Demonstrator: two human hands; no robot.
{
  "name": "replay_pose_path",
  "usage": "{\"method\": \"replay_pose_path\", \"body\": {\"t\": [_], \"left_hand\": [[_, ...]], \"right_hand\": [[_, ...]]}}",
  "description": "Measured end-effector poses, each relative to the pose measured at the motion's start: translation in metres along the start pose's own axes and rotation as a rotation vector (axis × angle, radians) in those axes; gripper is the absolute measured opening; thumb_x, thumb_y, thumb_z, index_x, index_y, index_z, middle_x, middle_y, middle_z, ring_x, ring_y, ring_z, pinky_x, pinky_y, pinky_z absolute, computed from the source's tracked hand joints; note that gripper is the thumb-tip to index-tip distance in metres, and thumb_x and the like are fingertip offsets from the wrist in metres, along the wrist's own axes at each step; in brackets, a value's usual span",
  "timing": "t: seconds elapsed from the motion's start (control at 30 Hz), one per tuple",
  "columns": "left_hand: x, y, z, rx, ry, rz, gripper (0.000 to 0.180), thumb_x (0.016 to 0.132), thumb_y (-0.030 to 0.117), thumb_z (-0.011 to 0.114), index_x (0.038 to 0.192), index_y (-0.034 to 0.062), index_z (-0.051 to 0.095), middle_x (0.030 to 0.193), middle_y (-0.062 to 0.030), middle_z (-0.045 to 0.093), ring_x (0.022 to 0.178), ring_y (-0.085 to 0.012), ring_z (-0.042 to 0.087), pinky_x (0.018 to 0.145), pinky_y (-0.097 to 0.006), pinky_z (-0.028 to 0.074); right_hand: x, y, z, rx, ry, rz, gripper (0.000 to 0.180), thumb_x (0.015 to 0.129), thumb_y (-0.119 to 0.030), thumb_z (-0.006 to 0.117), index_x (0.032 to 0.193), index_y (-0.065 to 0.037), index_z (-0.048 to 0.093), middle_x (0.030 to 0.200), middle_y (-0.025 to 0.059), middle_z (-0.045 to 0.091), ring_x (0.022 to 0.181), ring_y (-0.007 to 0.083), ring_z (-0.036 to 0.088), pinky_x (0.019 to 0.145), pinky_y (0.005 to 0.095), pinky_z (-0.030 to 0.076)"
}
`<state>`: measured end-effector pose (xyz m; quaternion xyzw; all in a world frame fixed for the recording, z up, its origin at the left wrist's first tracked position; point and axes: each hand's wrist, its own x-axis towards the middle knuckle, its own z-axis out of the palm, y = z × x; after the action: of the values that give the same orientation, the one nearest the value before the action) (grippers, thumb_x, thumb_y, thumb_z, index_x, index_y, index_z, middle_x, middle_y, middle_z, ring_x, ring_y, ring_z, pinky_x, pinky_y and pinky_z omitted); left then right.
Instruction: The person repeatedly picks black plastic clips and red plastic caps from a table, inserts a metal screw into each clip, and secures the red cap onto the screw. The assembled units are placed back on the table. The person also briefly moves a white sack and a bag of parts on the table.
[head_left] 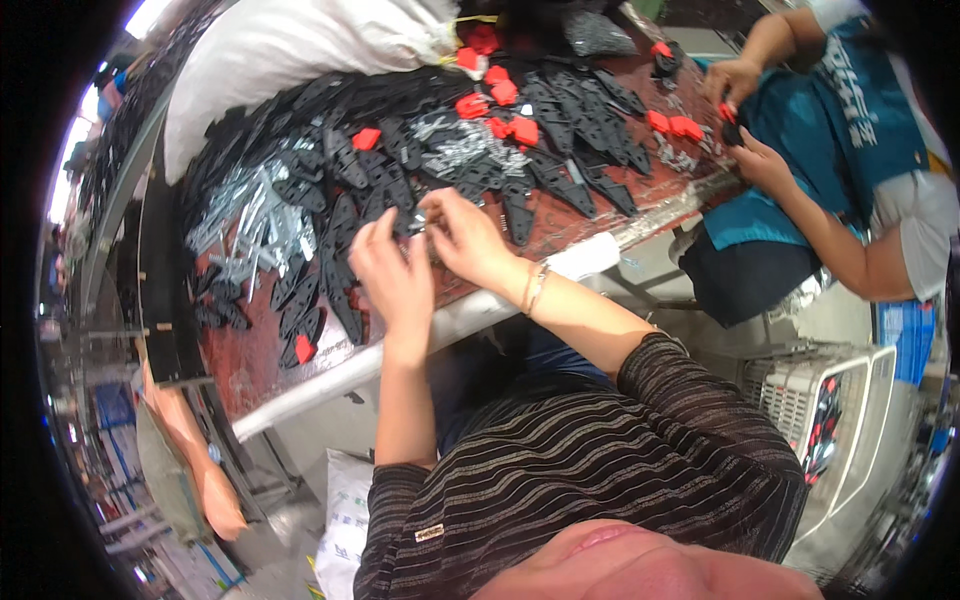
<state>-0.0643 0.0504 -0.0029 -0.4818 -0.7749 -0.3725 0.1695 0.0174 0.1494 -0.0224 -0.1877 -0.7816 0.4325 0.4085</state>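
Observation:
My left hand (393, 275) and my right hand (468, 238) are close together above the near part of the red worktable (465, 282). Both sets of fingers are bent inward toward each other. Whatever lies between the fingertips is small and mostly hidden, so I cannot make it out. Around my hands lie many flat black plastic pieces (342, 235), pointed at one end. Thin silvery metal strips (262, 215) form a heap left of my hands. Beyond my right hand is a pile of small metal parts (470, 148). Several red plastic pieces (367, 138) are scattered among them.
A large white sack (290, 60) rests at the back left of the table. At the right, a co-worker's hands (745, 125) hold a red and black piece. A white plastic crate (800, 400) stands at the lower right. Another person's arm (205, 470) shows at the left.

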Motion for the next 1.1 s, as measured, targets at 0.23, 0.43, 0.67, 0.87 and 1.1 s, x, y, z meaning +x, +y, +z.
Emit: {"method": "replay_pose_path", "body": {"t": [0.23, 0.43, 0.67, 0.87, 1.1], "left_hand": [[0.037, 0.056, -0.147, -0.735, 0.85, 0.738, 0.027, 0.088, 0.019, 0.049, 0.109, 0.0014, 0.051, 0.119, -0.0167, 0.049, 0.106, -0.0283, 0.05, 0.088, -0.041, 0.04], [0.066, 0.13, -0.185, -0.941, 0.553, 1.277, 0.026, 0.088, 0.017, 0.05, 0.109, 0.0017, 0.051, 0.119, -0.0162, 0.049, 0.107, -0.0286, 0.05, 0.089, -0.041, 0.041], [0.064, 0.15, -0.194, -0.973, 0.438, 1.336, 0.025, 0.087, 0.014, 0.051, 0.109, 0.002, 0.051, 0.12, -0.0155, 0.049, 0.108, -0.0289, 0.05, 0.089, -0.041, 0.042], [0.06, 0.155, -0.197, -0.974, 0.405, 1.351, 0.024, 0.087, 0.011, 0.051, 0.109, 0.0022, 0.05, 0.121, -0.015, 0.049, 0.109, -0.0292, 0.05, 0.089, -0.041, 0.042], [0.061, 0.15, -0.198, -0.984, 0.415, 1.359, 0.023, 0.086, 0.008, 0.052, 0.109, 0.0025, 0.05, 0.121, -0.0144, 0.05, 0.11, -0.0295, 0.05, 0.09, -0.041, 0.043]], "right_hand": [[0.0, -0.006, -0.003, 0.014, 0.011, -0.062, 0.025, 0.079, -0.003, 0.06, 0.101, -0.006, 0.049, 0.083, 0.0099, 0.058, 0.081, 0.0294, 0.061, 0.071, 0.0385, 0.049], [-0.002, 0.004, -0.004, 0.016, 0.079, -0.087, 0.021, 0.077, -0.002, 0.057, 0.096, -0.006, 0.049, 0.078, 0.0103, 0.057, 0.078, 0.031, 0.059, 0.068, 0.0422, 0.047], [-0.004, -0.001, -0.004, 0.039, 0.059, -0.06, 0.017, 0.078, -0.004, 0.056, 0.093, -0.006, 0.05, 0.081, 0.0116, 0.058, 0.082, 0.0332, 0.058, 0.07, 0.0445, 0.046], [-0.004, -0.002, -0.005, 0.01, 0.073, -0.08, 0.017, 0.078, -0.005, 0.056, 0.094, -0.006, 0.051, 0.081, 0.0098, 0.058, 0.079, 0.0306, 0.059, 0.067, 0.0416, 0.048], [-0.005, 0.003, -0.004, 0.005, 0.088, -0.085, 0.018, 0.077, -0.005, 0.056, 0.094, -0.007, 0.051, 0.08, 0.0095, 0.058, 0.079, 0.0304, 0.06, 0.066, 0.0413, 0.048]]}}
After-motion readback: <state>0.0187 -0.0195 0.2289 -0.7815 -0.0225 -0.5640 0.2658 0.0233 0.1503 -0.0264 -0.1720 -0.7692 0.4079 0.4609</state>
